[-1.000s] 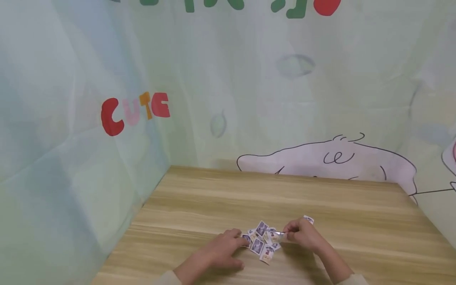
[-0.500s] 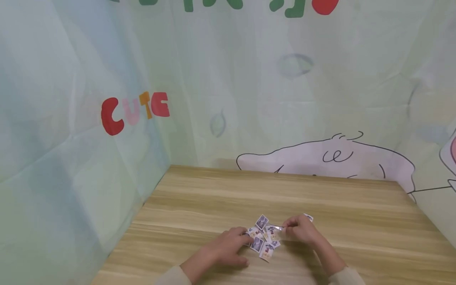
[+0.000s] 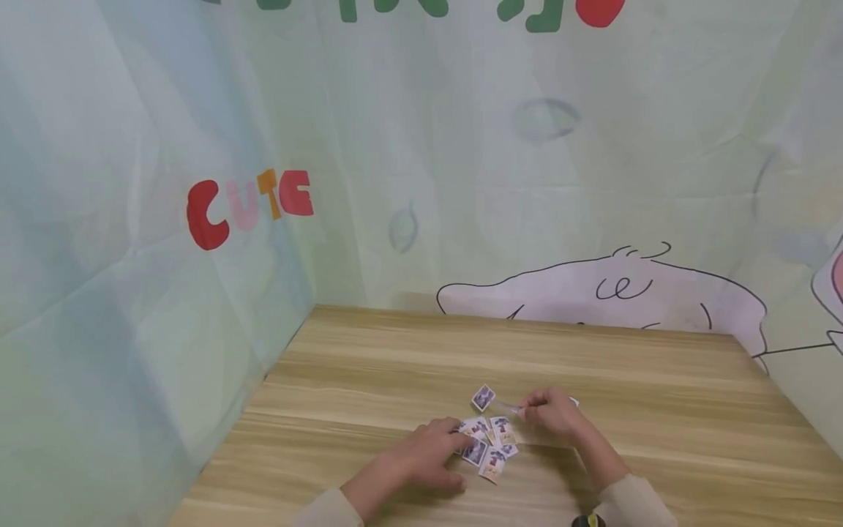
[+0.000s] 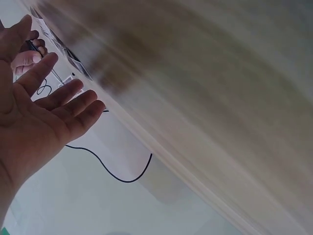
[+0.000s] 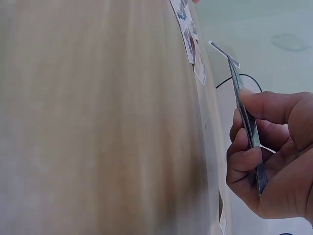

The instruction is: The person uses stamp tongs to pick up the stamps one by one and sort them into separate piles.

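A wood-grain table (image 3: pixel 382 359) meets a creased, pale green and bluish cloth backdrop (image 3: pixel 421 139) behind it and along its left side. Above the table's left edge stand 4 letters: a red C (image 3: pixel 195 215), a pink U (image 3: pixel 244 222), an orange T (image 3: pixel 269 190) and a coral last letter (image 3: pixel 290 193). At the table's far edge shows a pale cartoon figure (image 3: pixel 678 293) outlined in black. High above the table, cut-off green letters (image 3: pixel 431 6) sit left of 1 red shape (image 3: pixel 600 10).
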Available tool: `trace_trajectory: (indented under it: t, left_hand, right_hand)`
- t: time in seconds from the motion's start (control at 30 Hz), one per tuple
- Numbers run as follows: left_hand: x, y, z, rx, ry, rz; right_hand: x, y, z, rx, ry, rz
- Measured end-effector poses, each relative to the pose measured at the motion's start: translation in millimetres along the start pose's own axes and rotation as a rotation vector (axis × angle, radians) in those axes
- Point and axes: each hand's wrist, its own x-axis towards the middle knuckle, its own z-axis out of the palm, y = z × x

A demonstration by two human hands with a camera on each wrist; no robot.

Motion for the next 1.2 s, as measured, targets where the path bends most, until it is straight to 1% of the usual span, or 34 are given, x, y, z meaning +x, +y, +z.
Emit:
trace_trajectory:
  t: [0.2, 0.3, 0.5, 0.7, 0.8, 0.93, 1.2]
  left_hand:
    - [2.7, 2.0, 0.6, -0.012, -0.042, -0.021]
    - [4.0, 3.2, 1.3, -0.011, -0.057, -0.031]
    - [4.1, 4.0, 1.8, 0.010, -0.053, -0.025]
    - [5.0, 3.7, 3.8, 0.037, -0.051, -0.013]
    - [6.1, 2.9, 5.1, 0.037, -0.054, -0.012]
    - [7.5, 0.5, 6.7, 0.023, -0.057, -0.011]
    - [8.2, 0.7, 7.7, 0.025, -0.056, -0.007]
  right_hand:
    - [9.7, -2.3, 4.8, -0.012, 0.015, 0.045]
    - [15.9, -2.9, 7.2, -0.007, 0.017, 0.053]
    - [27.1, -6.2, 13.0, -0.004, 0.045, 0.049]
    - [36.4, -8.7, 20.1, -0.015, 0.027, 0.070]
    - [41.9, -7.8, 23.6, -0.008, 0.027, 0.097]
    - [48.2, -7.7, 27.6, 0.002, 0.038, 0.112]
    - [54.6, -9.2, 35.5, 0.032, 0.052, 0.076]
